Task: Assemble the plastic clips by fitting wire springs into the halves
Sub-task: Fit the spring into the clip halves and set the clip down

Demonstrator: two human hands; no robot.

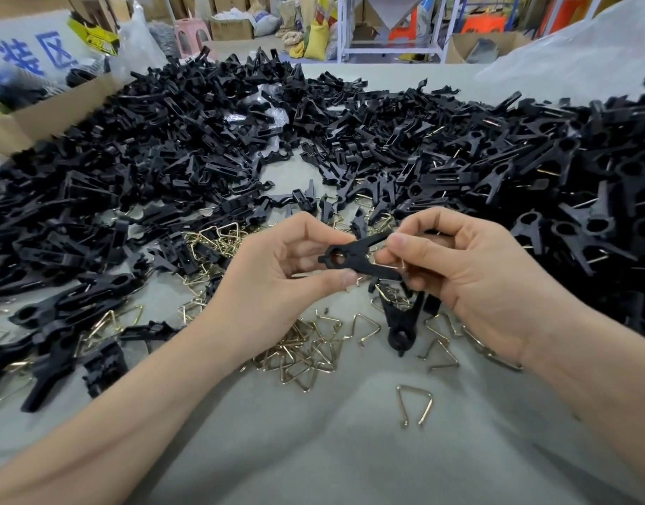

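Left hand (277, 264) and right hand (470, 271) meet above the counter (350, 450), each pinching one end of a black plastic clip (354, 256) held level between them. The left steadies its ringed nose. The right clamps the handle end, probably to seat a spring. Loose wire springs (306, 351) lie just below, and clip halves (204, 140) are heaped beyond.

Black clip (357, 257) in both hands' grip above scattered springs (306, 344)
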